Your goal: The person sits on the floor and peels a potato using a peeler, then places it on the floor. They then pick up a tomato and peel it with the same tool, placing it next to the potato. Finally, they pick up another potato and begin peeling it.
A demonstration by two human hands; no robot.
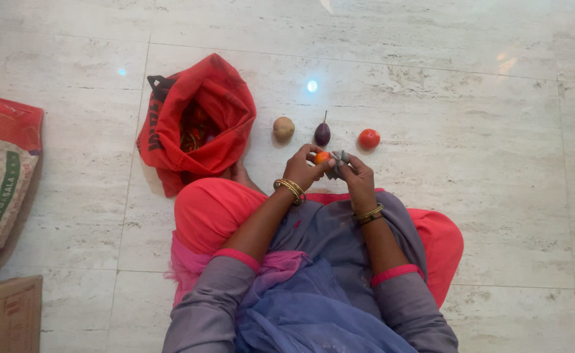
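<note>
A: While she sits cross-legged on the marble floor, what do you see, biggest things first?

B: The printed sack and cardboard box far left, then the red cloth bag gaping open by her knee. Beyond her hands a potato, a small purple brinjal and a tomato lie in a row, apart from one another.

A: And the hands?

B: The left hand is closed around a small orange fruit. The right hand pinches a grey wrapper touching it.

A: So which step?

B: I'd judge she's freeing the fruit from the wrapper; the next move calls for a steady hold and a gentle pull.
</note>
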